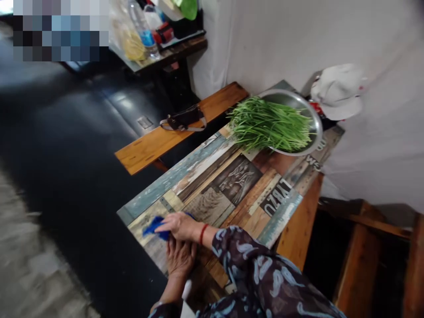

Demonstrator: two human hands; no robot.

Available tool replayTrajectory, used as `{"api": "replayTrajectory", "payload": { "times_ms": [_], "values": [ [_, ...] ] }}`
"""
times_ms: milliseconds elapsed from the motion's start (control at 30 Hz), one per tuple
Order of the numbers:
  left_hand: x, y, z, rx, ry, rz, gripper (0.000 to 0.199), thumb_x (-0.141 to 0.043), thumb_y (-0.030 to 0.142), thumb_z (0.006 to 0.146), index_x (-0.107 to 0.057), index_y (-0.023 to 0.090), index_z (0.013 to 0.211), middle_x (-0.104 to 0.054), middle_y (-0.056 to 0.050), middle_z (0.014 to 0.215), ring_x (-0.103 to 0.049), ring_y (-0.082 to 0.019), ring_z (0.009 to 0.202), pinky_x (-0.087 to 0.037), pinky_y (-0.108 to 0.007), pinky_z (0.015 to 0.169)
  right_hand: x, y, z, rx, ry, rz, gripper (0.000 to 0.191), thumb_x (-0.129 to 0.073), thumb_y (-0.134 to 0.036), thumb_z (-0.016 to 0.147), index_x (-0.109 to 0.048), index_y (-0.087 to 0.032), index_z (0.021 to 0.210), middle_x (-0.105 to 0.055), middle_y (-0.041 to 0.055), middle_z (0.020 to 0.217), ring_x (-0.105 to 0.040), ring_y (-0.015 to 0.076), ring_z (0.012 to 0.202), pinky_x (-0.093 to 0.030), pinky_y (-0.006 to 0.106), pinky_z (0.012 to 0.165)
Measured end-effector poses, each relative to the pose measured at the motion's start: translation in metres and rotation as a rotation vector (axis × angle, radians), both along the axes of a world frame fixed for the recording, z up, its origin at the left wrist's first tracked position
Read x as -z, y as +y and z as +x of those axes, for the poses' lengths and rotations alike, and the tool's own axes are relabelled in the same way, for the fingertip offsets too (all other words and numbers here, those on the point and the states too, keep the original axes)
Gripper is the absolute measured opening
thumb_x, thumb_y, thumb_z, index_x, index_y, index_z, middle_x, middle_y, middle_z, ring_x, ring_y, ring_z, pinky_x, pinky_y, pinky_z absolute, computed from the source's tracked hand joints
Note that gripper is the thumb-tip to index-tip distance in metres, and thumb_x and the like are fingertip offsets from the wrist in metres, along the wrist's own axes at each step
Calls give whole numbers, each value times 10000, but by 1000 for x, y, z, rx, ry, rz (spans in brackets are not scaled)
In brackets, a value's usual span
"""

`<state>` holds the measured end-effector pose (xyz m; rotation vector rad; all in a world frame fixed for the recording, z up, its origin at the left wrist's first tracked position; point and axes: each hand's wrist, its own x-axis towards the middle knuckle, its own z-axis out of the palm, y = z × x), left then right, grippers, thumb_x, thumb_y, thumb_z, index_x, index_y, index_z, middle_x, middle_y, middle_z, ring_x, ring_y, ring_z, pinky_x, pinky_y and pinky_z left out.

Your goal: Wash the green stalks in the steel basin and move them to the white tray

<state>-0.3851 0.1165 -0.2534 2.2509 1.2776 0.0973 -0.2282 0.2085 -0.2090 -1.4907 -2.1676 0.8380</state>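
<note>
The right hand, half-curled, held a blue cloth on the patchwork wood-patterned table, near its corner; the left hand lay open, gripping nothing visible. How much surface the cloth had covered was unclear

Open stretch: middle of the rectangular, patchwork wood-patterned surface, flat, between the hands and the bowl; passable from either long side and from above.
Obstacle, far end: wide, round, shiny metal bowl, raised rim; heap of long, thin green stalks spilling past the rim on the left, narrowing that side.
Obstacle, behind the bowl: white fabric cap, close to the pale wall, which bounds the far side.
Obstacle, near-left end: left hand, right hand and crumpled bright-blue cloth; right forearm crossing the near edge.
</note>
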Motion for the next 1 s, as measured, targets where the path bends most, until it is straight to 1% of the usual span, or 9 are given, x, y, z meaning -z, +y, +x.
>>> {"api": "replayTrajectory", "payload": {
  "times_ms": [67, 233, 333, 400, 533, 667, 800, 900, 1000],
  "values": [
    [0, 1, 4, -14, -52, 13, 441, -573, 384, 877, -749, 281, 1268, -561, -143, 1497, -261, -411, 1536, -175, -621, 1243, -11, -42, 28, 188, 54, 13, 445, -545, -70, 895, -700, -250, 1271, -715, 40, 1251, -639, 174, 1137, -508, 297, 1019],
    [-23, 0, 18, -30, -129, 62, 543, -487, 408, 962, -565, 287, 1486, -312, -108, 1684, -179, -355, 1581, -121, -590, 1263, -64, -126, 164, 1014, -149, -10, 607, -375, 2, 883, -648, -209, 1382, -679, 116, 1251, -615, 235, 1178, -500, 412, 1095],
    [-32, -4, 26, -11, -103, 53, 569, -484, 419, 972, -529, 243, 1511, -247, -143, 1704, -142, -386, 1583, -101, -633, 1246, -62, -173, 175, 1188, -307, -77, 574, -396, -37, 928, -577, -147, 1461, -627, 183, 1298, -548, 296, 1259, -451, 484, 1140],
    [-33, -7, 31, 24, -88, 68, 587, -488, 417, 974, -505, 215, 1525, -212, -167, 1710, -120, -404, 1582, -96, -654, 1235, -48, -203, 134, 1117, -340, -105, 570, -405, -49, 951, -568, -194, 1477, -624, 173, 1298, -499, 304, 1309, -428, 512, 1153],
    [-31, -14, 35, 89, -66, 130, 615, -496, 388, 980, -451, 163, 1551, -180, -216, 1705, -103, -432, 1573, -110, -673, 1221, -22, -246, 12, 829, -193, -122, 515, -463, -81, 969, -638, -308, 1397, -635, 72, 1377, -470, 253, 1355, -433, 471, 1154],
    [-33, -22, 36, 136, -44, 135, 642, -497, 397, 992, -407, 140, 1574, -171, -244, 1696, -126, -476, 1549, -111, -691, 1205, -18, -286, -72, 703, 9, -171, 464, -495, -46, 928, -724, -258, 1271, -712, 59, 1285, -589, 208, 1211, -489, 375, 1064],
    [-39, -39, 36, 153, -35, 165, 658, -453, 437, 1010, -354, 169, 1603, -158, -231, 1702, -131, -466, 1555, -125, -685, 1207, -23, -330, -125, 782, 143, -290, 533, -509, 0, 851, -706, -211, 1300, -755, 73, 1091, -669, 174, 942, -522, 288, 888],
    [-43, -48, 26, 206, 10, 165, 662, -472, 453, 990, -383, 190, 1591, -142, -216, 1710, -118, -456, 1565, -122, -681, 1219, -28, -360, -168, 884, 243, -255, 552, -529, 0, 829, -695, -208, 1313, -742, 83, 1129, -668, 179, 979, -501, 277, 885],
    [-51, -45, 3, 394, 38, 121, 649, -551, 428, 940, -475, 183, 1536, -184, -202, 1704, -147, -431, 1568, -165, -624, 1241, -33, -385, -211, 1005, 349, -211, 554, -525, 13, 816, -705, -207, 1292, -733, 85, 1150, -664, 184, 1015, -488, 291, 926]
  ]
}}
